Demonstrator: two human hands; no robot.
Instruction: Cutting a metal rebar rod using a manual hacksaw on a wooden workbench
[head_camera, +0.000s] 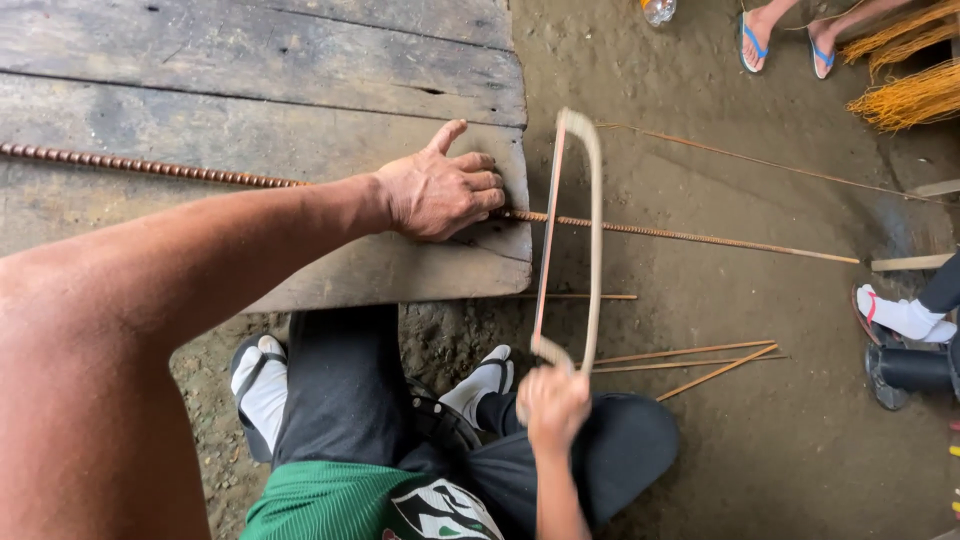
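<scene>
Ribbed steel bar (650, 231): rusty, long and thin, lying along the worn wooden bench (300, 90), one end running out past the bench's right edge over the dirt floor (760, 420), so the overhanging part is free for sawing.

Left hand (440, 193): laid flat and pressing down on the bar just inside the bench's right edge, fingers curled over it, thumb spread; apparently pinning the bar so it cannot roll or shift.

Right hand (553, 405): closed in a fist round the handle of a hacksaw (570, 230), blurred with motion. The saw's frame stands upright across the bar, just beyond the bench edge, its blade meeting the bar close to the holding hand.

Short cut rods (700, 360): several, on the dirt to the right of the bench.

Orange fibre bundles (910, 95): far right of the bench, top corner.

Other people's feet: a pair in blue sandals (785, 40) beyond the bench; one white-socked foot (900, 315) at the right edge.
</scene>
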